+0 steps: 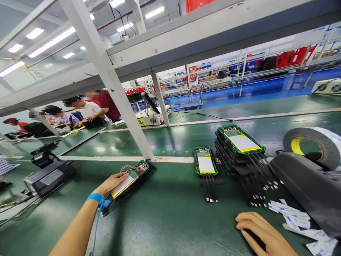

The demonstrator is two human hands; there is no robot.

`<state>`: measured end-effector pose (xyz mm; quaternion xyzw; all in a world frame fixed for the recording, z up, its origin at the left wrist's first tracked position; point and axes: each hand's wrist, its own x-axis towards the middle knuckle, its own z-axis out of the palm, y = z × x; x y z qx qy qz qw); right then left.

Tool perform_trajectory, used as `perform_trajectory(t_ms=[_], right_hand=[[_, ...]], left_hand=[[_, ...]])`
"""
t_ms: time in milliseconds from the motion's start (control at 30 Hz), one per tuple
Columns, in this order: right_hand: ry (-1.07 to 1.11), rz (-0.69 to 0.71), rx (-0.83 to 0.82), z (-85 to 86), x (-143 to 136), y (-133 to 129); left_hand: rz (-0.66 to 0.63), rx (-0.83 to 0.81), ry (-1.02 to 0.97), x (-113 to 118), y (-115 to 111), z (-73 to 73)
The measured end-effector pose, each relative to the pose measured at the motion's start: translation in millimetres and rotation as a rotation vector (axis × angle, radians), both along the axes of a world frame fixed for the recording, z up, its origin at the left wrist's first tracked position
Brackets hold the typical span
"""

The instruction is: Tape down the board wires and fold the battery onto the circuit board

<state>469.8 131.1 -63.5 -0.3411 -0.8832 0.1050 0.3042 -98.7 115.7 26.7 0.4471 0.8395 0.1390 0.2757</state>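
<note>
On the green table, my left hand (pixel 113 182) wears a blue wrist strap and rests on a device (pixel 130 181) with a white battery, a green circuit board and thin red wires. Its fingers lie over the battery's upper side. At the lower right, my right hand (pixel 262 231) hovers over or rests on the table with fingers apart, holding nothing. A similar device (pixel 206 161) lies flat near the middle, its black cables pointing toward me. Beside it stands a stack of such devices (pixel 239 142), cables hanging off the near side.
Right: a tape roll (pixel 310 144), a dark tape dispenser (pixel 306 188) and white backing scraps (pixel 295 218). Left: a black box-shaped tool (pixel 49 177). A slanted white post (pixel 128 110) rises behind my left hand. Beyond it are a monitor (pixel 151 103) and several people.
</note>
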Motion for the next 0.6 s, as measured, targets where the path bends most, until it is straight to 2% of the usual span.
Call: perform_trajectory(t_ms=[100, 200, 267, 367, 467, 533, 600], right_hand=[[0.002, 0.001, -0.113, 0.6, 0.7, -1.4], [0.000, 0.015, -0.243, 6.4, -1.9, -3.4], [0.015, 0.027, -0.318, 13.1, -5.5, -6.8], [0.059, 0.064, -0.462, 27.0, -13.7, -15.7], [0.077, 0.090, -0.717, 41.6, -22.6, -22.9], [0.097, 0.113, -0.871, 49.7, -25.5, -21.9], [0.131, 0.143, -0.955, 57.0, -24.6, -13.9]], left_hand=[[-0.060, -0.011, -0.051, 11.7, -3.6, 1.7], [-0.179, -0.030, -0.126, 40.5, -10.3, 3.0], [-0.270, -0.044, -0.178, 72.6, -18.1, -0.1], [-0.349, -0.049, -0.218, 133.5, -36.6, -13.3], [-0.380, -0.035, -0.275, 193.5, -61.9, -31.1], [-0.464, -0.023, -0.433, 226.6, -79.3, -40.8], [-0.556, -0.026, -0.737, 254.1, -95.3, -47.2]])
